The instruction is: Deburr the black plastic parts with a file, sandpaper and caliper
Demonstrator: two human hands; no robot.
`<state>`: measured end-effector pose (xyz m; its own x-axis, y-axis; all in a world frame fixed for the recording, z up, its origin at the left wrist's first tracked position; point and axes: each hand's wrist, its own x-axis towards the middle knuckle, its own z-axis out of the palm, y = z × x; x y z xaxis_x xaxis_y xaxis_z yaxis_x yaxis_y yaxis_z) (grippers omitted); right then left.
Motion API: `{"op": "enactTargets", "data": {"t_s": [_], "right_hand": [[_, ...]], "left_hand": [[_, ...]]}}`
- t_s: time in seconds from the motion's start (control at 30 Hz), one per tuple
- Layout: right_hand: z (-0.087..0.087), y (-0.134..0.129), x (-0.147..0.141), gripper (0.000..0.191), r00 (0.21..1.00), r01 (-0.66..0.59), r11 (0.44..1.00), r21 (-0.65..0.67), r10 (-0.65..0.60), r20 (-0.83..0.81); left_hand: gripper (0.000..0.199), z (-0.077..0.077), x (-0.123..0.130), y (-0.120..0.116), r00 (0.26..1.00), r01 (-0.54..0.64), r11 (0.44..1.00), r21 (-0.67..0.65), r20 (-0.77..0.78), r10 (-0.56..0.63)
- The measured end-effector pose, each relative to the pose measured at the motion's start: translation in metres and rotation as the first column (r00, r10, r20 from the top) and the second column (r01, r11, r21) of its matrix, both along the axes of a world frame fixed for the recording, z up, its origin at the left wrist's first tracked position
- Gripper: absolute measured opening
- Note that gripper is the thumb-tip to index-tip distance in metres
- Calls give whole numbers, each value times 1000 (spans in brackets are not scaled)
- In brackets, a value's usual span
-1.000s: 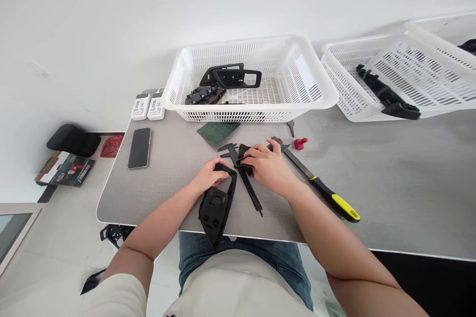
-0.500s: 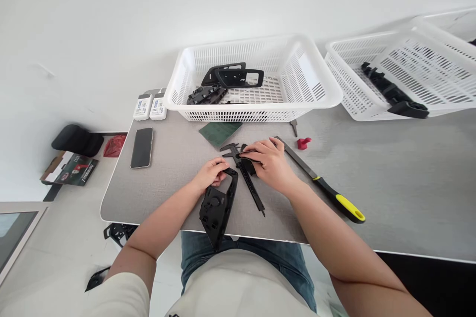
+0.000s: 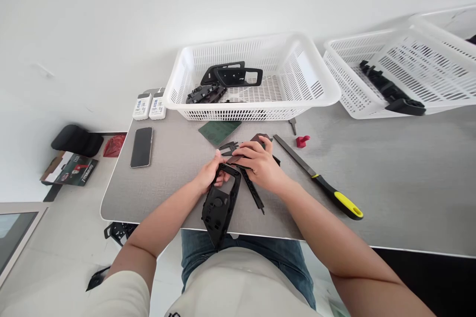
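Observation:
My left hand (image 3: 210,174) is closed on the upper end of a black plastic trim piece (image 3: 219,205), a frame with a large opening, which hangs down over the table's front edge. Pinched in my right hand (image 3: 260,162) is a folded piece of sandpaper (image 3: 235,159), brownish with a green back, right at the top of the trim piece. Fingers hide much of the sandpaper and the contact. Under my right hand lies a black caliper (image 3: 254,192), its jaws and beam end showing. A file (image 3: 314,174) with a black and yellow handle rests to the right.
Behind, a white basket (image 3: 253,114) holds several black trim pieces. More white baskets (image 3: 357,104) stand at right. On the table are a green sheet (image 3: 219,132), a phone (image 3: 142,147), two white boxes (image 3: 157,107), a small red object (image 3: 302,141) and a small dark tool (image 3: 293,126).
My right hand has moved slightly left and toward me, bringing the sandpaper to the trim piece's top edge. The trim piece has shifted slightly to the right.

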<state>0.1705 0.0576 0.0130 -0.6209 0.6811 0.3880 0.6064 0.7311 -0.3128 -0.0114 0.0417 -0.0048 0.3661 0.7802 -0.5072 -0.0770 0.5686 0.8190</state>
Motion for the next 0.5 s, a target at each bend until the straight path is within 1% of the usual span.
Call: {"op": "enactTargets", "data": {"t_s": [0.07,0.17,0.37,0.5], "right_hand": [[-1,0,-1,41,999,-45,999,13,44,21],[-4,0,-3,40,998,-60,998,14,60,23],[-6,0,-5,41,999,37,999,9,-37,17],[-7,-2,-6,39,999,-34,999,10,34,12]], "left_hand": [[74,-1,0,0,1000,17,1000,-4,1,-17],[74,-3,0,0,999,32,999,5,3,-32],[75,-5,-2,0,999,33,999,-1,-6,-33],[74,-5,-1,1,1000,27,1000,-3,-9,-27]]}}
